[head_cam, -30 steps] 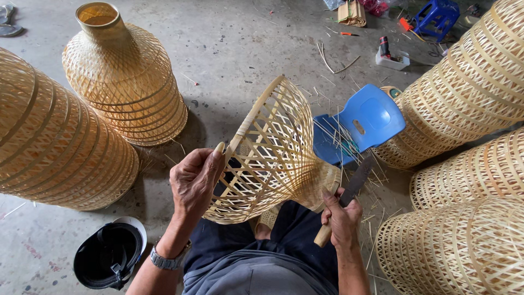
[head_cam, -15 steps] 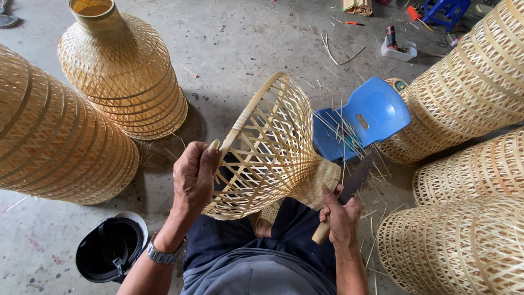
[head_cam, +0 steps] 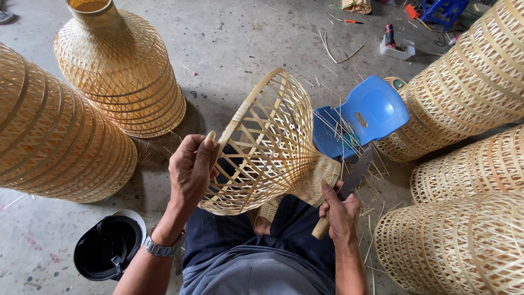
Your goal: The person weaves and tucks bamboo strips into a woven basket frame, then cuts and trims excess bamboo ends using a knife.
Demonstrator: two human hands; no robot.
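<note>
Bamboo, woven into a flared lampshade frame over the lap, was gripped at its wide rim by the left hand while the right hand clenched a knife at the narrow neck, where loose strips apparently remained untrimmed.

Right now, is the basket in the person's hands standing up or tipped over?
Tipped on its side. The left hand grips the woven basket by its wide rim, whose opening faces left.

The large woven bamboo basket at left is cut off by the frame's edge. The flared woven bamboo lampshade hides part of the small blue plastic chair, and the broad dark knife blade tip blurs among loose strips.
</note>
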